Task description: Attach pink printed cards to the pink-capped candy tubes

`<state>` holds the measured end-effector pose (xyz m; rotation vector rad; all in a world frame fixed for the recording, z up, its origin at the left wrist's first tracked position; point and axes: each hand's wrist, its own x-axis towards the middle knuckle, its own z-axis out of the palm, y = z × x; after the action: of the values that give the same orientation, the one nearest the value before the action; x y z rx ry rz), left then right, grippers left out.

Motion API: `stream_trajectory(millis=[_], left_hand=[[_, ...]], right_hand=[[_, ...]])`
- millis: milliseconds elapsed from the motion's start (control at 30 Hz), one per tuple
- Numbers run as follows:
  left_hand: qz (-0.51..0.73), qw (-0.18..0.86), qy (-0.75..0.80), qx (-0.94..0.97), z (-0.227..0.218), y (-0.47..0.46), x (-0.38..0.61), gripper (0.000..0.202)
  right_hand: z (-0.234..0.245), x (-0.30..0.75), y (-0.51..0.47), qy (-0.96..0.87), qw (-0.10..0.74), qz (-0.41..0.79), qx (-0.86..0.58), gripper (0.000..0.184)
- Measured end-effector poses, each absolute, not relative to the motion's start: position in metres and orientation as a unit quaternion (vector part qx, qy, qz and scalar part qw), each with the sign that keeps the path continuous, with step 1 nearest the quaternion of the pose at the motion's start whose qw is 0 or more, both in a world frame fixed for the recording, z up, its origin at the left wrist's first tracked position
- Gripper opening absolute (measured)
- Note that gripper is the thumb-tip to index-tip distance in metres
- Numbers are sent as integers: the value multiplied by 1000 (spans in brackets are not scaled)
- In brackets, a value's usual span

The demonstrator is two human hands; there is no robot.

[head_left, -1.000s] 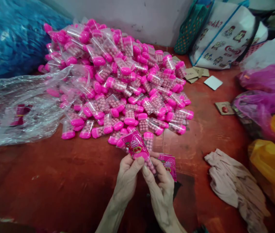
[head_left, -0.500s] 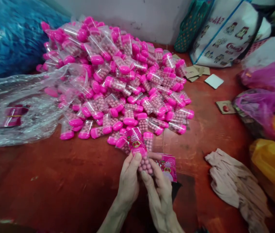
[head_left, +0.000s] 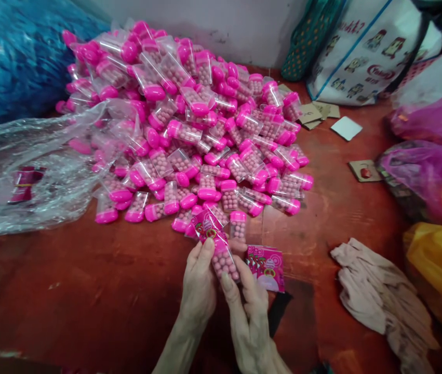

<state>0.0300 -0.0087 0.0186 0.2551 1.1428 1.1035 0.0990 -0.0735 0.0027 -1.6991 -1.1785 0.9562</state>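
Note:
Between my two hands is a clear candy container (head_left: 225, 261) with a pink cap and pink balls inside, tilted with its top to the upper left. A printed magenta sleeve (head_left: 207, 223) sits over its capped end. My left hand (head_left: 198, 285) pinches the sleeve by the cap, thumb on top. My right hand (head_left: 249, 306) grips the container's lower part between thumb and fingers. Just right of that hand, several flat printed sleeves (head_left: 269, 267) lie in a fanned stack on the red floor. Beyond my hands rises a large heap of similar candy containers (head_left: 185, 132).
Clear plastic sheeting (head_left: 57, 202) covers the heap's left edge, with a banded magenta bundle (head_left: 24, 184) visible there. A blue bag (head_left: 18, 62) stands behind it. To the right are a crumpled cloth (head_left: 376, 296), a yellow bag (head_left: 439, 270), cardboard pieces (head_left: 364, 170) and a white printed bag (head_left: 361, 57).
Both hands have shifted slightly left with the container and sleeve. The sleeve's free end leans further left, and more of the flat sleeve stack shows beside my right hand.

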Motion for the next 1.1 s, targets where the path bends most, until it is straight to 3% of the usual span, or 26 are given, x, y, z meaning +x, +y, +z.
stream_trajectory(millis=[467,767,1100], left_hand=[[458,740,469,147,13,-21,37,29],[491,744,444,90,11,-14,26,29],[457,723,477,204,16,-23,33,26]], right_hand=[[-13,99,-97,-408,448,415,-679,41],[-2,99,-69,-454,399,414,-681,32],[3,102,-64,-451,390,441,-671,28]])
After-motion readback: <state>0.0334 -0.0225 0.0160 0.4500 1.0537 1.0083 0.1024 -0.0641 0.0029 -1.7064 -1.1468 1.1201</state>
